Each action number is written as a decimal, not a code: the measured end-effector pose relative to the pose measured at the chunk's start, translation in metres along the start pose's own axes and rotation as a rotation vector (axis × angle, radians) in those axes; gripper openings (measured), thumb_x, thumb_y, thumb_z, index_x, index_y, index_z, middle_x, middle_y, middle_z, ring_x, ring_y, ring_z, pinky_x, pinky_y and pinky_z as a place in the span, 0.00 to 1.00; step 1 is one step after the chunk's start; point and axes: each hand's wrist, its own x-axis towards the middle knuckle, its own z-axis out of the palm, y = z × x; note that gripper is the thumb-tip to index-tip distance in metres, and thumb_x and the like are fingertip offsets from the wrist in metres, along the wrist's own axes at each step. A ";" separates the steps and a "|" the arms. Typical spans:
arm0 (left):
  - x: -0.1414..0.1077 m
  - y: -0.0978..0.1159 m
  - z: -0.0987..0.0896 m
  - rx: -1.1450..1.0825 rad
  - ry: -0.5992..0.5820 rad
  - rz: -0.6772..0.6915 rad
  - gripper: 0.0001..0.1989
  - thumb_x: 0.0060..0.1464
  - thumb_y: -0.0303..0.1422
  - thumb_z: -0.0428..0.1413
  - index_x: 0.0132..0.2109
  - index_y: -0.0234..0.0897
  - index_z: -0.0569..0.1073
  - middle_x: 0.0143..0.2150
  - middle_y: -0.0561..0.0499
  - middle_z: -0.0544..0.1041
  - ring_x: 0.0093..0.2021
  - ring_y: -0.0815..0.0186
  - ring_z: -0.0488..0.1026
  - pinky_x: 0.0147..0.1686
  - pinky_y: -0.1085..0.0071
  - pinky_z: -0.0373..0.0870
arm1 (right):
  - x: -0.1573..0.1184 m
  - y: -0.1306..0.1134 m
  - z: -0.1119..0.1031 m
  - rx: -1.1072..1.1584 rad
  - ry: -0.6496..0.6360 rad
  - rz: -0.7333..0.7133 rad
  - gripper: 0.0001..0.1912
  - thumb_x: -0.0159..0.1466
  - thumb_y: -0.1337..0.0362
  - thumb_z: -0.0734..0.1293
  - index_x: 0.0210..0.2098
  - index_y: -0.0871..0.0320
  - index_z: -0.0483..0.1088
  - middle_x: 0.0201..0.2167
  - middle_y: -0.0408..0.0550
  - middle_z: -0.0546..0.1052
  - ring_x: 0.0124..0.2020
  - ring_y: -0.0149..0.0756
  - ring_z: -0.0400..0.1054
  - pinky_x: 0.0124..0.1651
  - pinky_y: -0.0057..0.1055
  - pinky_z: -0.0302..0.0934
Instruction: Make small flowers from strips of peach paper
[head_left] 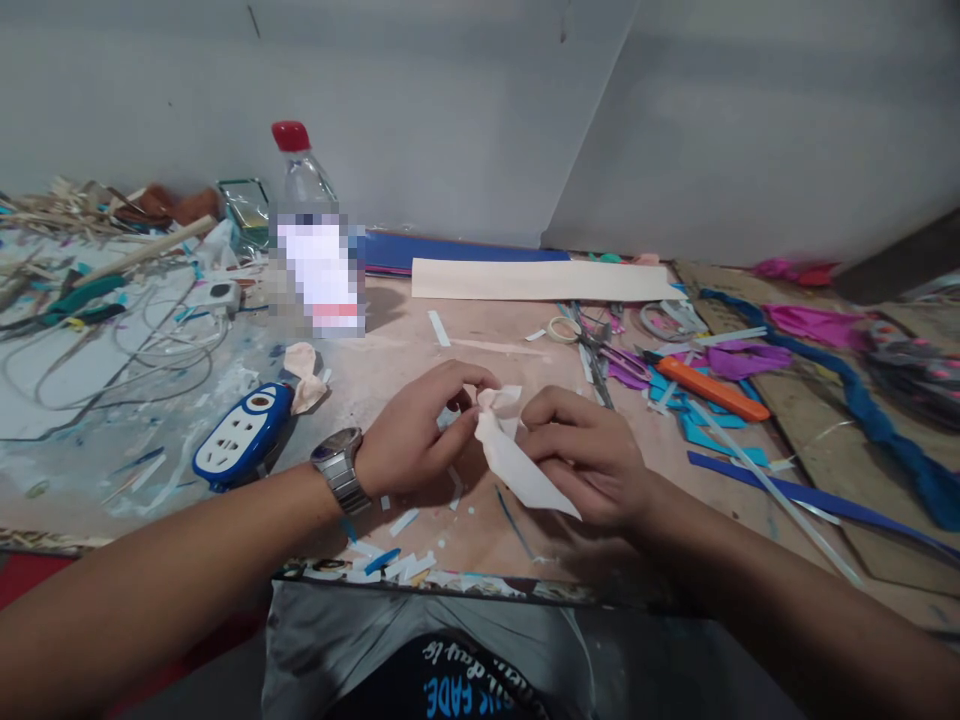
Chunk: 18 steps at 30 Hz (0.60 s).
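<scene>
The left hand (420, 425) pinches the gathered part of a pale strip (521, 475) between thumb and fingertips, above the middle of the counter (360, 375), toward its front edge. The right hand (589, 455) is curled against the strip's other side; whether its fingers grip it cannot be told. A crumpled cream piece (304, 375) lies left of the hands, beside a blue-and-white power socket (244, 435). Near the back edge stand a red-capped bottle (311, 185) and a long cream sheet (536, 280). Toward the right edge lies an orange cutter (712, 388).
</scene>
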 end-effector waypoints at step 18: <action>0.002 0.001 -0.001 0.055 -0.013 0.165 0.15 0.68 0.23 0.50 0.57 0.37 0.71 0.51 0.43 0.76 0.52 0.61 0.74 0.52 0.62 0.74 | -0.001 0.003 0.005 -0.249 0.249 0.199 0.10 0.65 0.74 0.70 0.43 0.54 0.73 0.26 0.37 0.67 0.24 0.29 0.61 0.30 0.29 0.56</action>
